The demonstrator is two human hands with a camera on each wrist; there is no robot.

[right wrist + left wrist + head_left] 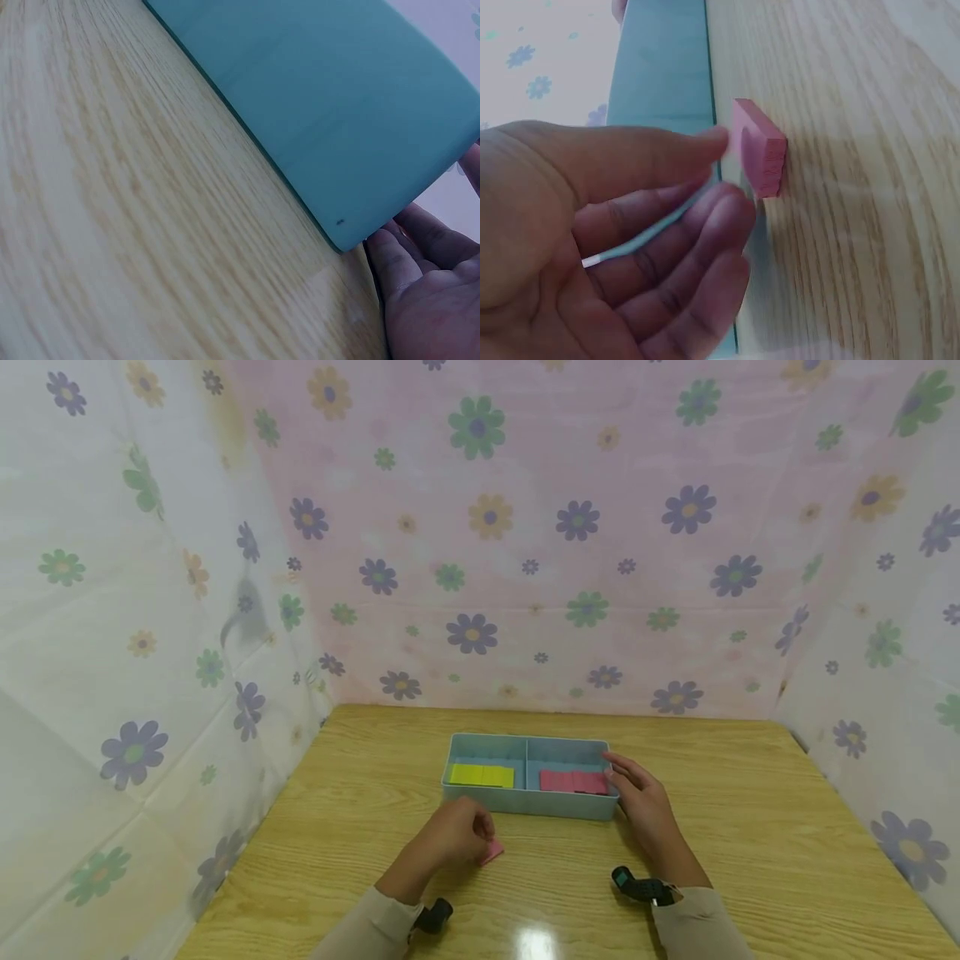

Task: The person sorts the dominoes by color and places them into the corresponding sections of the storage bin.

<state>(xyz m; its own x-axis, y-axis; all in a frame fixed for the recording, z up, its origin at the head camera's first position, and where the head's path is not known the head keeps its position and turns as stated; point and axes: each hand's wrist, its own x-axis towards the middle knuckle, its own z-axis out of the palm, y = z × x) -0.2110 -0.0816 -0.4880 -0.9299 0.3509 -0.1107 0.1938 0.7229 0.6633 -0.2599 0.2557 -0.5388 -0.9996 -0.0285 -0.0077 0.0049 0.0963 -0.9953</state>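
Observation:
A pale blue two-compartment box (pixel 517 802) stands on the table. Yellow flat rectangular pieces (pixel 482 776) lie in its left compartment and pink ones (pixel 572 782) in the right. In front of the box, my left hand (pixel 459 833) hovers beside a small pink rectangular block (pixel 761 150) on the table. The left wrist view shows its thumb and loosely bent fingers with a gap between them, the thumb tip close to the block; contact is unclear. My right hand (pixel 647 802) rests its fingers against the box's right end, fingertips at the rim.
The wood-grain table (pixel 750 827) extends on both sides of the box. Flower-patterned cloth (pixel 525 552) walls the back and both sides. Each wrist wears a dark strapped device (pixel 641 887).

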